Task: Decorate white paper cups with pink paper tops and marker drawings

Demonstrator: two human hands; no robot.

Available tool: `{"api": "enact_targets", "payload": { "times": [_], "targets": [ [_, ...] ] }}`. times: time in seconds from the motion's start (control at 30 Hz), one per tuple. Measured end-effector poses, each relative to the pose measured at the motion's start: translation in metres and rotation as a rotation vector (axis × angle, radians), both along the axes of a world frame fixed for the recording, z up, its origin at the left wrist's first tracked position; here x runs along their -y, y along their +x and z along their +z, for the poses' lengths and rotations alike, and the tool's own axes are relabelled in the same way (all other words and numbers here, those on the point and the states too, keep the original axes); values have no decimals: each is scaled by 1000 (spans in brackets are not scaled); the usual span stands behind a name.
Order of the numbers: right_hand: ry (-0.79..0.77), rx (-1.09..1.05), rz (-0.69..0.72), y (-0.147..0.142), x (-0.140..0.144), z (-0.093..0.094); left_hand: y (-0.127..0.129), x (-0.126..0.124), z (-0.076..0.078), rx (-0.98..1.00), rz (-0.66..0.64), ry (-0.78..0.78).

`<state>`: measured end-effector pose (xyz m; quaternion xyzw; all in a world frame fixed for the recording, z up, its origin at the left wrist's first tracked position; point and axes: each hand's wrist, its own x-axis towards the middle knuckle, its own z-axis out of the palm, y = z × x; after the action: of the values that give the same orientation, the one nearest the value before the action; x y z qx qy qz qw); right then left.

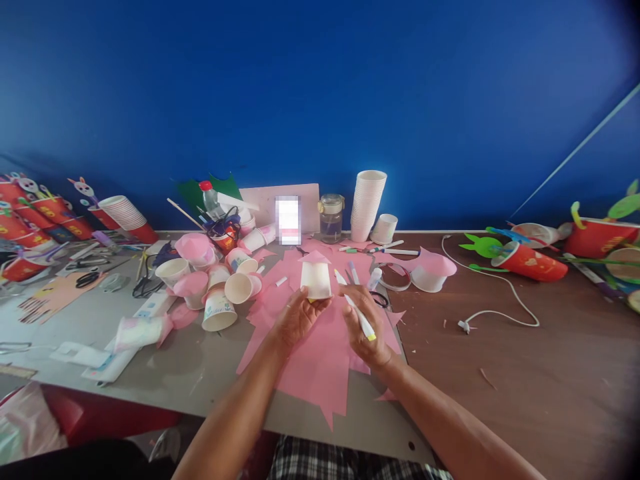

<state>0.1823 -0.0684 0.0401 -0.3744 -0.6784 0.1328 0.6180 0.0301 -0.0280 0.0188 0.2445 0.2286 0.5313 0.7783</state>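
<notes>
My left hand grips a white paper cup near its lower end, with a pink paper cone on the cup's top. Yellowish marks show low on the cup. In my right hand is a white marker with a yellow end, held like a pen just right of the cup. Pink paper with jagged edges lies beneath both hands. Close by on it are a few loose markers and a small white cap. Black scissors rest partly behind my right hand.
Several decorated paper cups crowd the left side. A stack of white cups, a glass jar and a lit phone stand along the blue wall. A white cable and red cups lie at right.
</notes>
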Motion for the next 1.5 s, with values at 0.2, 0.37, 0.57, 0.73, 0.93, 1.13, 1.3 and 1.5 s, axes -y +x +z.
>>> {"api": "enact_targets", "payload": {
  "times": [0.2,0.37,0.57,0.73,0.93,1.13,1.3,1.5],
  "targets": [
    [40,47,71,-1,1,1,1,2,2,-5,-17,5],
    [52,21,80,-2,0,2,1,1,0,-9,-14,33],
    [25,28,96,-2,-1,2,0,0,-3,-16,4,12],
    [5,30,104,-1,-1,2,0,0,-2,-44,-13,46],
    [14,10,120,-1,-3,1,1,2,0,-58,-4,84],
    [11,12,108,-2,-5,-2,2,3,1,-87,-4,97],
    [5,-8,102,-2,-6,-4,2,2,0,-99,-22,119],
    [-40,-19,108,-2,-4,-4,0,0,-1,-86,-37,115]
  ]
}}
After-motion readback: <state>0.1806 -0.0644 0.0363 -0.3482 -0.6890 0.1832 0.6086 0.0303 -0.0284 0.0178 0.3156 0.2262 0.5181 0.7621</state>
